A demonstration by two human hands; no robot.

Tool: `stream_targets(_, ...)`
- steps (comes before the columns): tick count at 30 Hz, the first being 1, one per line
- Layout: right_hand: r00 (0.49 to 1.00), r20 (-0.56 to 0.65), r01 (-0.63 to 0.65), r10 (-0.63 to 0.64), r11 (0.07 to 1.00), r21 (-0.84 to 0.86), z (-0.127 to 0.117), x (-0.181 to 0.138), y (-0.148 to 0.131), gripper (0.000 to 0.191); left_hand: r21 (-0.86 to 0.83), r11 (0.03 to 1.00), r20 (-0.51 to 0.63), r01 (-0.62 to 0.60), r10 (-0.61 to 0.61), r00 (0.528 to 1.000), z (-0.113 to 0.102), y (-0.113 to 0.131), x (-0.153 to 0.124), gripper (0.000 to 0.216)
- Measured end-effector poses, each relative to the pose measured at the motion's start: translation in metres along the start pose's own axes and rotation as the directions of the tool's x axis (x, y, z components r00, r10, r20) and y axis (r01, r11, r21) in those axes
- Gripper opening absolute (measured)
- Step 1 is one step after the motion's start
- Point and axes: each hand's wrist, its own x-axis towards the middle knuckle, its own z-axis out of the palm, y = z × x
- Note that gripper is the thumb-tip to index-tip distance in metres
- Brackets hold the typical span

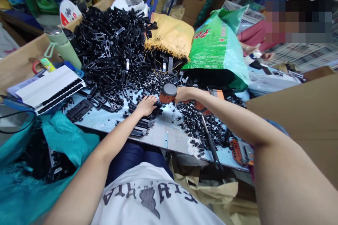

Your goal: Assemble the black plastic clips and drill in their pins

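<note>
The left hand (146,105) lies palm down on a small stack of black strips (139,124) on the bench (163,133). Its fingers (153,99) are released and spread flat over the topmost pieces, pressing rather than gripping. Just beside those fingertips, the right hand (183,94) is clenched around the handle of a mallet (168,93). The mallet's round head (grey face, brown-orange body) hovers right against the strip under the left fingers.

Beyond the fingers rises a big pile of black plastic parts (113,49), with a yellow sack (170,35) and a green bag (216,49) behind the mallet. Under the right forearm lies a scatter of small black pieces (200,123). Well off to the left of the left fingers sit a white tray (50,89) and a green bottle (62,44).
</note>
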Motion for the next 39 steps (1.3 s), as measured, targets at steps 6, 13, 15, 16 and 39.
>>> stream_targets(6,0.998,-0.046,0.038,-0.046,0.985,-0.166,0.004,-0.018,-0.010,0.018,0.028,1.000,-0.041,0.011,-0.009,0.999,-0.002,0.003,-0.004,0.051)
stream_targets(13,0.996,-0.001,0.087,-0.089,0.975,-0.207,0.013,-0.034,-0.030,0.023,0.043,0.999,-0.074,-0.003,0.007,0.997,-0.003,0.005,-0.011,0.052)
stream_targets(15,0.997,0.031,0.079,-0.074,0.967,-0.241,0.016,-0.031,-0.036,0.024,0.033,0.999,-0.066,-0.003,0.006,0.998,-0.005,0.005,-0.009,0.053)
stream_targets(16,0.997,0.030,0.071,-0.065,0.963,-0.259,0.018,-0.030,-0.039,0.024,0.026,1.000,-0.059,-0.006,0.007,0.998,-0.006,0.005,-0.008,0.053)
stream_targets(39,0.983,-0.117,0.075,-0.138,0.901,-0.428,0.042,-0.080,-0.093,0.031,-0.060,0.997,-0.015,-0.041,0.041,0.999,-0.008,0.027,-0.137,0.083)
